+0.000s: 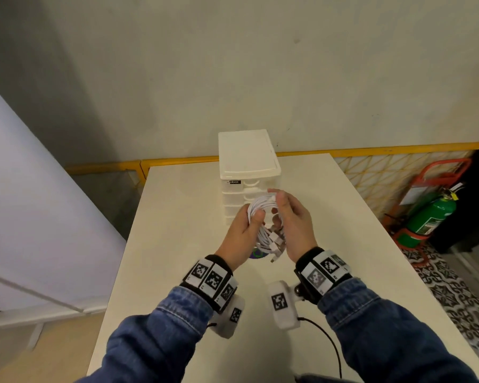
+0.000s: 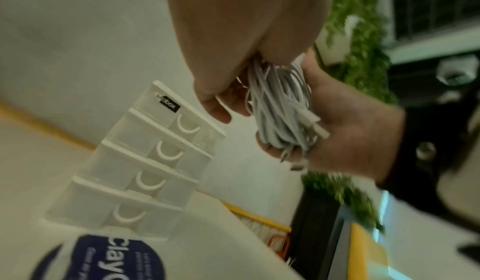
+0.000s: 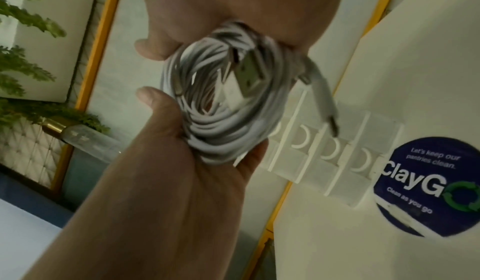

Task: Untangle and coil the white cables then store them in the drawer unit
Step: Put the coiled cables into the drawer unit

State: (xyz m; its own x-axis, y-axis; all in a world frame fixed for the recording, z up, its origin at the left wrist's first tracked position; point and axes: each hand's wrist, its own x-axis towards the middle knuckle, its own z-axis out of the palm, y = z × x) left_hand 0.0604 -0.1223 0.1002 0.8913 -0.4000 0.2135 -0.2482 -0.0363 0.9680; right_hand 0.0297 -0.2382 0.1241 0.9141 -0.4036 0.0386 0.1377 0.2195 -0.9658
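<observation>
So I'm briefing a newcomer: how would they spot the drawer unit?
On the white table, look to the far edge by the wall. The drawer unit stands there, a white plastic tower of stacked drawers with crescent handles, just beyond the hands' cable coil.

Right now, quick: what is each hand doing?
Left hand: fingers curled round the coil of white cables, holding it.
Right hand: fingers curled round the same coil, holding its other side.

— What is hidden in the head view?
— The round sticker (image 1: 256, 254) is mostly covered by the left hand (image 1: 239, 239); the drawer unit (image 1: 248, 172) is partly masked by the cable coil (image 1: 263, 217).
</observation>
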